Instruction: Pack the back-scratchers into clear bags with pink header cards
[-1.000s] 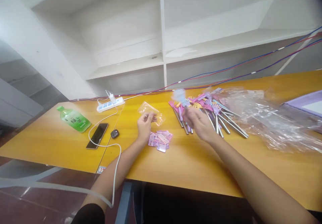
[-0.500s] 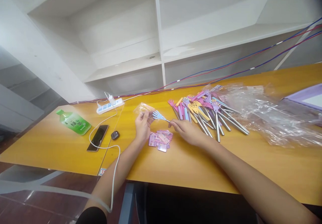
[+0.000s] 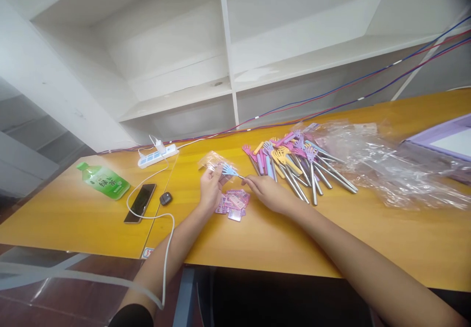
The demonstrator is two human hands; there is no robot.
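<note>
Probably for steadiness, the left hand (image 3: 210, 188) pinches a clear bag (image 3: 212, 159) at the frame's centre; the right hand (image 3: 267, 193) clamps a blue scratcher (image 3: 230, 170) by its shaft, presumably leaving the head free near the bag; pink cards (image 3: 234, 203) lie just below, other scratchers (image 3: 282, 157) right of centre, likely for reach.

Rear end of blue scratcher (image 3: 228, 170) hidden in right hand (image 3: 270, 192), purple tray (image 3: 437, 132) cut off at right edge

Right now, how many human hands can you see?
2: the left hand holds a clear bag; the right hand holds a blue scratcher by its rod. No others show.
</note>
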